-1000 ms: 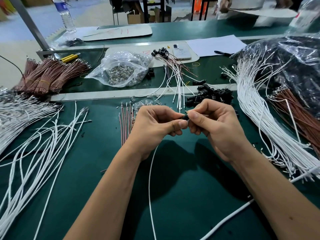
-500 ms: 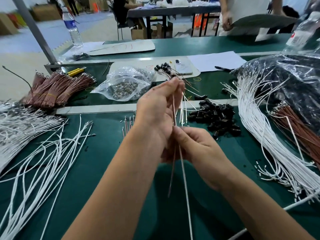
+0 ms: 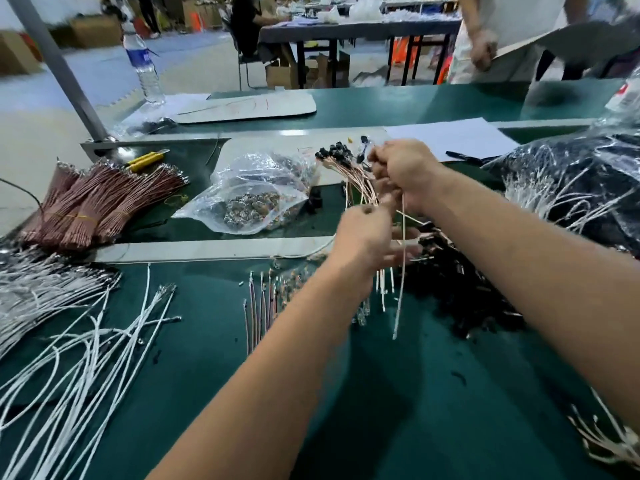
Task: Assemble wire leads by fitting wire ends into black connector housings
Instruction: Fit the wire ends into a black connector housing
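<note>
My right hand [image 3: 405, 171] is raised over the far side of the bench and grips a thin white-and-brown wire lead [image 3: 400, 278] that hangs down from the fist. Just beyond it lie finished leads with black connector housings [image 3: 336, 154] on their ends. My left hand [image 3: 363, 237] is lower and nearer, beside the hanging lead; blur hides whether its fingers pinch it. A heap of loose black connector housings [image 3: 460, 292] lies under my right forearm. A few short brown wires [image 3: 259, 306] lie left of my left wrist.
Loose white wires [image 3: 86, 341] spread at the left, bundled brown wires [image 3: 100, 199] behind them, a clear bag of metal terminals [image 3: 256, 195] at centre. A black plastic bag with white wires [image 3: 571, 188] fills the right. A person stands behind the far bench.
Both hands came apart from the close pinch near me. My right hand carried the lead up and away toward the finished leads; my left hand dropped below it. The camera tilted up.
</note>
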A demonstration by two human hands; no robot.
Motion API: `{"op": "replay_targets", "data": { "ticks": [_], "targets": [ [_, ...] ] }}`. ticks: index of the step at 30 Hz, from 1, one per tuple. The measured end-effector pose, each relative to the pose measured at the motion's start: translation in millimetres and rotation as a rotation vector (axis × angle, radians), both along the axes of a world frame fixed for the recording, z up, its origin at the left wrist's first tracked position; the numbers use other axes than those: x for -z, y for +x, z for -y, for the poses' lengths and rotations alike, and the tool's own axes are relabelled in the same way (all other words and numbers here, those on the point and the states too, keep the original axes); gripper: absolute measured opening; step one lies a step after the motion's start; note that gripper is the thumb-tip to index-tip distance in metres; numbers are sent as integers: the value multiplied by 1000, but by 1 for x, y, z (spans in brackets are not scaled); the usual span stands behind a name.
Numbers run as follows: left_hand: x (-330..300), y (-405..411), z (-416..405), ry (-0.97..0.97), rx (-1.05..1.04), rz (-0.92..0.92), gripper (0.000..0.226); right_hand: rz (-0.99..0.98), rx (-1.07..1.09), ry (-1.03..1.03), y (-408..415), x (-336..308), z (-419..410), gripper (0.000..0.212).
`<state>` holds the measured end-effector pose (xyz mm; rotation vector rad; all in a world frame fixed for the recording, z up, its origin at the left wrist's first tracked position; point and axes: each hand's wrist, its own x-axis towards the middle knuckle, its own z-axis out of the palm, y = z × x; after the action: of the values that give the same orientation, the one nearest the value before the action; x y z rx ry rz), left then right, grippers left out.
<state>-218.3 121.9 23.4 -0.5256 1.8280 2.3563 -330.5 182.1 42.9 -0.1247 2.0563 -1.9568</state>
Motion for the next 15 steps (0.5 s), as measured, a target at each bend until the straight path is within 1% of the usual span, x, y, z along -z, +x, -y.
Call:
{"op": "replay_targets", "data": {
  "ticks": [2, 3, 4, 5, 6, 7, 8, 9, 10, 12, 15],
  "targets": [
    [-1, -10, -4, 4, 5, -20, 7, -94, 7, 98, -36, 3, 11, 34],
    [0, -15, -3, -21, -12, -25, 9, -160, 27, 149, -52, 5, 16, 34],
    [4, -22, -1, -95, -25, -50, 10, -242, 56, 201, -67, 7, 21, 35],
    [8, -28, 3, -277, -31, -89, 10, -331, 90, 268, -80, 10, 25, 35],
    [12, -32, 7, -556, -38, -137, 11, -409, 124, 367, -92, 14, 28, 34],
    [15, -34, 11, -844, -45, -172, 12, -469, 153, 503, -102, 20, 31, 31],
    [17, -35, 14, -1085, -60, -199, 11, -507, 182, 673, -110, 27, 33, 27],
    [19, -35, 16, -1214, -68, -213, 9, -521, 207, 844, -115, 36, 34, 23],
    [20, -35, 18, -1254, -65, -228, 7, -525, 212, 985, -117, 45, 34, 20],
    [24, -36, 19, -1297, -49, -250, 6, -582, 182, 1159, -115, 58, 32, 22],
    [25, -34, 17, -1324, -28, -275, 7, -695, 124, 1264, -111, 58, 26, 32]
  ]
}}
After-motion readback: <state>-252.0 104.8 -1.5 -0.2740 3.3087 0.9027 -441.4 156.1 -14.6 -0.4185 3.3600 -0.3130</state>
